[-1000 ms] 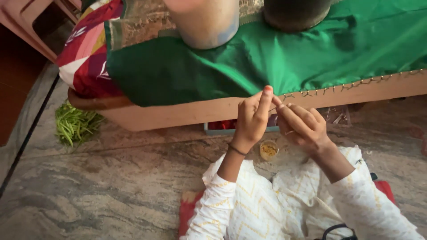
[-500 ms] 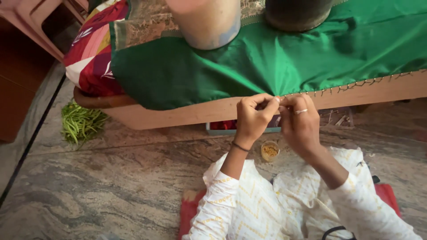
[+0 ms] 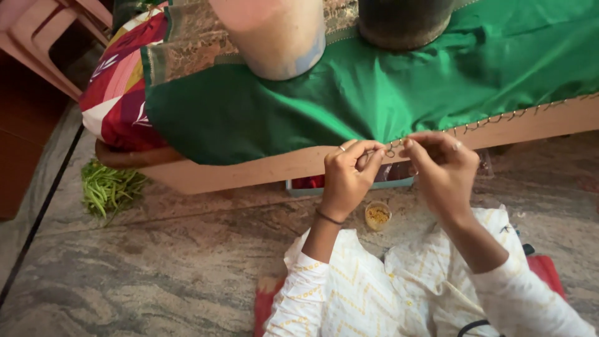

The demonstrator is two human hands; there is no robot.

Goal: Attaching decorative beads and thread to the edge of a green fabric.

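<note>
Stone floor lies below the wooden board (image 3: 249, 171), where the left hand (image 3: 347, 178) and right hand (image 3: 444, 170), fingertips closed, pinch the green cloth (image 3: 349, 100) hem at the front edge; tension should stay even.

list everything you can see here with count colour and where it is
green cloth: 1, green with a looped edge trim, draped over the low table
table: 1, tan wood, across the top
patterned cloth: 1, red, pink and white, left end of table
pale pot: 1, cream, on the cloth, top centre
dark pot: 1, dark grey, on the cloth, top right
green beans: 1 pile, green, floor at left
small cup: 1, yellow contents, floor between the arms
chair: 1, pink, top left
cushion: 1, red, under the person
left hand: pinching the cloth edge
right hand: pinching the edge trim
</note>
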